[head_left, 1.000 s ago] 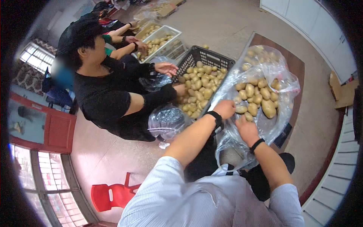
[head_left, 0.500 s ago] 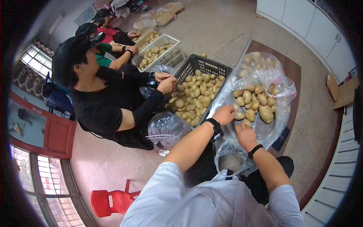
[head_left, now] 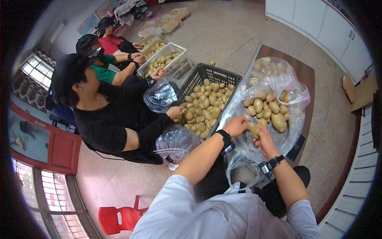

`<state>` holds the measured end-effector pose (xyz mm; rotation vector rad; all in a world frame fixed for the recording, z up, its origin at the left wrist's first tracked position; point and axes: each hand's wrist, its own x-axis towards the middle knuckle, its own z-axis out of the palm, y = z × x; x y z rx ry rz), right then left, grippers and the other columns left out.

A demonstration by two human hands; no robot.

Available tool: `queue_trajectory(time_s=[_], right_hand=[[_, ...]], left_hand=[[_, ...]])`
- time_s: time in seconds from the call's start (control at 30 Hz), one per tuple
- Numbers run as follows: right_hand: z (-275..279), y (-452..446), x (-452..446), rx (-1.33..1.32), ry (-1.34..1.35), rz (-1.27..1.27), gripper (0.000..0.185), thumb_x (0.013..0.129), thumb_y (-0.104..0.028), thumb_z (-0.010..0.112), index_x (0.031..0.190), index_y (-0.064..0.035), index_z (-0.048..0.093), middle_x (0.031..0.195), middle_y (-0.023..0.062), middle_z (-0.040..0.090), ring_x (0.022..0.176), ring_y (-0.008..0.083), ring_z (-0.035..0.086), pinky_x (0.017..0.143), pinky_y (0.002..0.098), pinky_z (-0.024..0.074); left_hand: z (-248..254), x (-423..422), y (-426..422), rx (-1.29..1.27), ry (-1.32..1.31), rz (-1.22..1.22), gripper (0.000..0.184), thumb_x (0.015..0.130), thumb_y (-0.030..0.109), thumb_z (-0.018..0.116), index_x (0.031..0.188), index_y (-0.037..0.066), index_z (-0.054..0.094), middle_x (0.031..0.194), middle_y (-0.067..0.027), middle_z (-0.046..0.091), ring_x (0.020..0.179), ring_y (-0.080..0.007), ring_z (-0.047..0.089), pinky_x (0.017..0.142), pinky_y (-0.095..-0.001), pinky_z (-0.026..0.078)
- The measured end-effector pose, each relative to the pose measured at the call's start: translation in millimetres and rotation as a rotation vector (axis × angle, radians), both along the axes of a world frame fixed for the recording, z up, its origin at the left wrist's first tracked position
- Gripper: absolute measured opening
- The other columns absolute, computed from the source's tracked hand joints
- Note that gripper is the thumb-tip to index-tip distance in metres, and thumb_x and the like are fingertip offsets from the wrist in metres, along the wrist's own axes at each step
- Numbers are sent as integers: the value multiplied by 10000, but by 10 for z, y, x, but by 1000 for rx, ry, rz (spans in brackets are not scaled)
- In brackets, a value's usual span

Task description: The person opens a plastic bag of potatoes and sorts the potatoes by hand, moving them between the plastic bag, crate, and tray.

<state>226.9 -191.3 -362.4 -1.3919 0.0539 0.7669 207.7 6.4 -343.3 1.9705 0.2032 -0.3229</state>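
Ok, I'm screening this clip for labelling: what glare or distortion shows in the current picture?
Head view: fisheye bend bows the white cabinets, and the corners go black; head view: the gridded window at lower left looks washed out; head view: highlights glint on the clear plastic bag.

Workroom with crates (head_left: 219, 73) of potatoes (head_left: 209, 104), white cabinets (head_left: 312, 20)
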Motion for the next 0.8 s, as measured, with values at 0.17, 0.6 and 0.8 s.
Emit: queue_trajectory(time_s=[0.17, 0.6, 0.8], right_hand=[[81, 123, -39, 139, -44, 32, 332, 952, -183, 493, 1254, -52, 531, 889, 12, 589, 677, 65, 537, 510, 196, 400], [164, 209, -122, -162, -432, 94, 262, 987, -244, 536, 1083, -14, 616, 771, -1, 627, 559, 82, 542, 519, 238, 442], [-186, 49, -55, -325, -675, 67, 200, 925, -185, 587, 995, -1, 620, 806, 122, 655, 683, 248, 619, 646, 338, 494]], left_hand=[[245, -39, -54, -169, 181, 66, 348, 953, 357, 560, 1106, 45, 574, 846, -56, 645, 567, -153, 617, 481, -282, 498], [-40, 23, 125, -723, 312, -2, 330, 965, 320, 574, 1131, 34, 560, 945, -74, 668, 604, -170, 657, 480, -259, 528], [41, 42, 305, -790, 264, 169, 300, 985, 305, 538, 1175, 73, 528, 1016, -88, 638, 706, -215, 665, 517, -292, 542]])
